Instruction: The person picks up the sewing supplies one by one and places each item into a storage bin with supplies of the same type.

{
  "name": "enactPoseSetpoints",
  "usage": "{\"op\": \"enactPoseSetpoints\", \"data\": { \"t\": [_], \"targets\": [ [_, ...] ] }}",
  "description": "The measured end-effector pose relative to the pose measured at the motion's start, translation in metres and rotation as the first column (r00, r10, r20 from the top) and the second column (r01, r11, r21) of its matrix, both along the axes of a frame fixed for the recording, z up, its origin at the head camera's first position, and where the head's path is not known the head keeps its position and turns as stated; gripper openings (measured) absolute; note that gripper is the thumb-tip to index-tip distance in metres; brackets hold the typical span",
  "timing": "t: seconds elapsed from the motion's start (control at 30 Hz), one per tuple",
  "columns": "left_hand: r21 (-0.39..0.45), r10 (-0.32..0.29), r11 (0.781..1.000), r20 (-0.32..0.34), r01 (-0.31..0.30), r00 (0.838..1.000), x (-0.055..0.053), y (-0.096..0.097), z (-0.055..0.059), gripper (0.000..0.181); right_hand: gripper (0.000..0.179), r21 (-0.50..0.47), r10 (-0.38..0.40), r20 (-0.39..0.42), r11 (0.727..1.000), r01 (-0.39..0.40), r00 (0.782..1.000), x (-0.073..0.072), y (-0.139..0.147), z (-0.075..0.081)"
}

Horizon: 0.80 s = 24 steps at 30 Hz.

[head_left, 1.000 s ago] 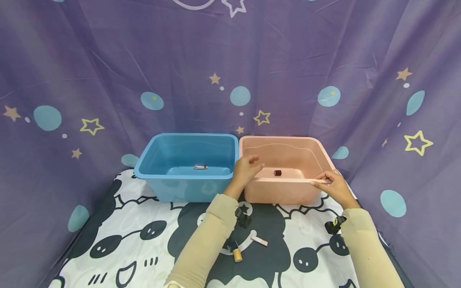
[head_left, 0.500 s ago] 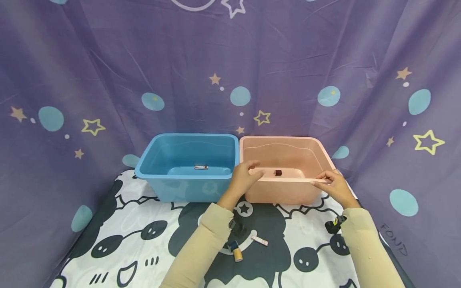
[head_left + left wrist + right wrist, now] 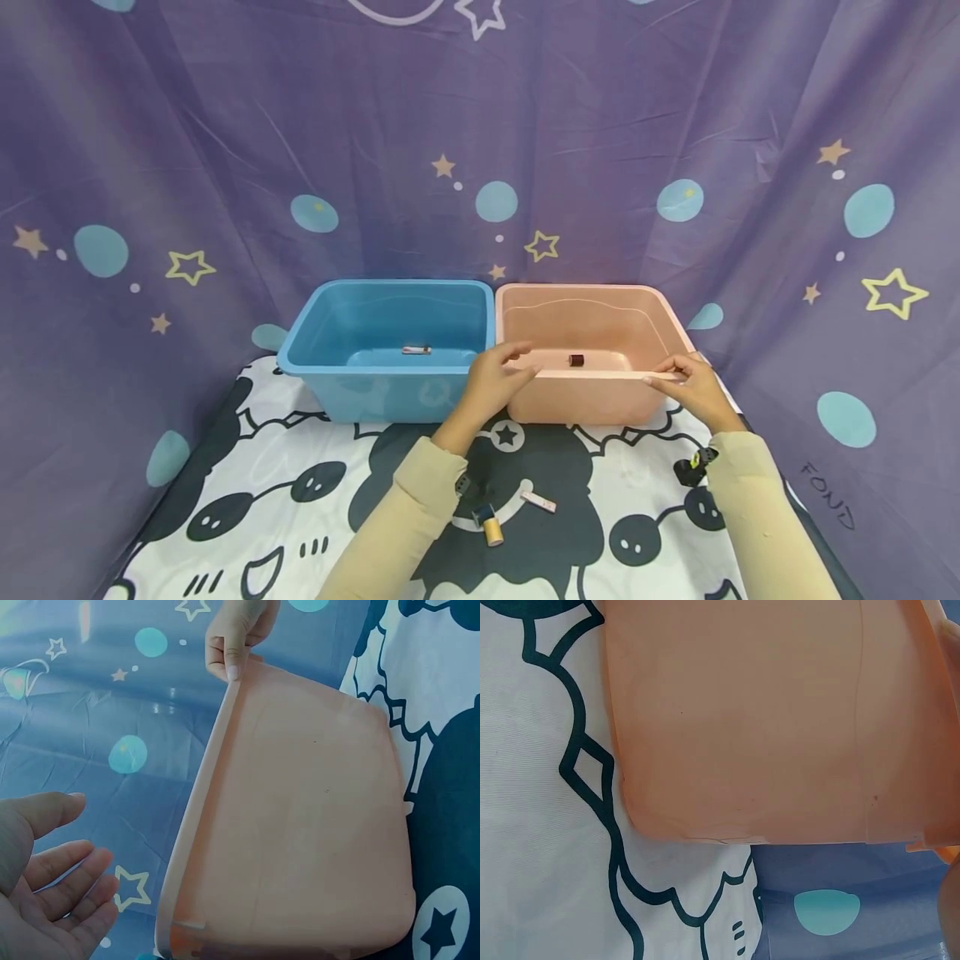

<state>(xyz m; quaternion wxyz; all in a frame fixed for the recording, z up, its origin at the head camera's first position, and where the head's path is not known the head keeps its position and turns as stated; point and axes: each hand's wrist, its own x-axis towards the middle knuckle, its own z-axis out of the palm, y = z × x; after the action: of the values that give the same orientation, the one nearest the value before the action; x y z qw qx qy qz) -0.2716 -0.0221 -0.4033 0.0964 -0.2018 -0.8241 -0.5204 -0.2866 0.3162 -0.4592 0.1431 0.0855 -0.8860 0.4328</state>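
Observation:
My right hand [image 3: 697, 390] pinches the front rim of the peach plastic tub [image 3: 585, 404] near its right corner, thumb outside. The left wrist view also shows this right hand [image 3: 241, 634] on the rim. My left hand [image 3: 487, 390] hovers by the tub's front left corner, fingers apart and loosely bent, holding nothing. In the left wrist view, a gap separates the left hand [image 3: 56, 874] from the rim. Inside the peach tub lies a dark brown thread spool [image 3: 576, 360]. The right wrist view is mostly filled by the peach tub's outer wall [image 3: 765, 727].
A blue tub [image 3: 390, 396] stands beside the peach one, a small white-and-reddish stick [image 3: 416, 350] on its floor. On the patterned cloth [image 3: 285, 442] in front lie a yellow thread spool [image 3: 492, 532], a dark spool [image 3: 482, 514] and a small pale pink bar [image 3: 538, 502]. A purple curtain [image 3: 405, 108] hangs behind.
My left hand has drawn back from over the peach tub, moving down and left, its fingers still spread. The right hand keeps its hold on the rim. The tubs' contents have not moved.

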Motion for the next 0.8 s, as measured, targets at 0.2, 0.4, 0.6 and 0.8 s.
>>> {"op": "enactPoseSetpoints", "data": {
  "t": [0.2,0.4,0.6,0.8],
  "targets": [
    [-0.034,-0.011,0.999,-0.028,0.010,1.000,0.007,-0.006,-0.008,0.038,0.020,0.006,0.001,-0.001,1.000,-0.001,1.000,0.000,-0.001,0.001],
    [-0.018,-0.033,0.999,-0.050,0.033,0.998,0.016,-0.009,-0.013,0.039,0.023,0.004,0.002,0.013,1.000,-0.002,1.000,0.001,-0.002,0.003],
    [-0.003,-0.039,0.999,-0.051,0.039,0.998,0.021,-0.013,-0.018,0.038,0.019,0.007,0.000,0.013,1.000,-0.001,1.000,0.015,-0.012,0.020],
    [-0.010,-0.024,1.000,-0.028,0.023,0.999,0.021,-0.022,-0.024,0.039,0.018,0.008,0.007,0.005,1.000,-0.007,1.000,0.025,-0.021,0.034]
  ]
}}
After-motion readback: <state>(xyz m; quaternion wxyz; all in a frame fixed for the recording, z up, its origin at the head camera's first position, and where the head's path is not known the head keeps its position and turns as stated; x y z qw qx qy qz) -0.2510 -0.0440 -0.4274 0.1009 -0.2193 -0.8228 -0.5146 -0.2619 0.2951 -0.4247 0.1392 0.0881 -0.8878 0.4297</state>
